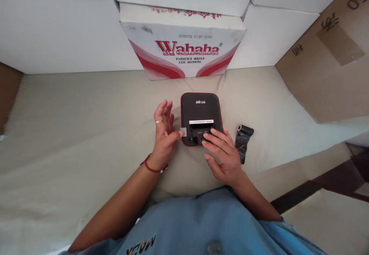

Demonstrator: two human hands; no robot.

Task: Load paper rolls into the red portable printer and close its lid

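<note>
Two bare hands work at a small black device [201, 113] just above the centre of the frame, on a pale, slightly creased cloth surface [72, 132]. It's a rounded-corner square box, matte black with a thin red rim, a white logo near its far edge and a yellow-and-white label strip across the middle. Its near part shows an open recess of dark mechanical parts, and that opening faces the person; the logo end points up the frame toward the cardboard carton [183, 42] printed "Wahaha" in red.

Left hand [163, 138], with a gold ring and a red cord at the wrist, pinches a small pale tab [183, 132] between thumb and forefinger at the device's left edge, the other fingers fanned upward. Right hand [223, 153] lies flat, fingers stretched out, fingertips touching the recess.

Right of that hand lies a glossy black ribbon roll [243, 139], partly unwound, its strip trailing down the frame. Plain brown cardboard [325, 63] leans at upper right.
</note>
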